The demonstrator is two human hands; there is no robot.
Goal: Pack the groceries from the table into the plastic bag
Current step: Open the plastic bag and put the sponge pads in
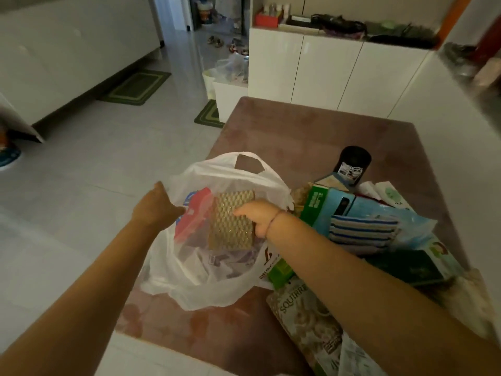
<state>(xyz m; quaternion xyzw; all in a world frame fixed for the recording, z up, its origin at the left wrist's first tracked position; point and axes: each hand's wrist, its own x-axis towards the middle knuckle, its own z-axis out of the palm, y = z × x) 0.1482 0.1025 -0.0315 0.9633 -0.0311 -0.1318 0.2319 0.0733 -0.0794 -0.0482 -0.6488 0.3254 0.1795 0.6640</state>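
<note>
A white plastic bag (206,283) stands open on the left part of the brown table (311,131). My left hand (156,206) grips the bag's left rim and holds it open. My right hand (257,215) grips a tan packet with a scaly pattern (230,226) over the bag's mouth, partly inside it. A red and blue packet (195,213) lies in the bag beside it, with other wrapped items lower down.
Groceries are piled on the table's right side: a black jar (353,161), a green and blue box (325,210), a blue striped pack (363,229), a dark green packet (406,270) and a squirrel-print bag (306,318). White cabinets stand behind; tiled floor lies to the left.
</note>
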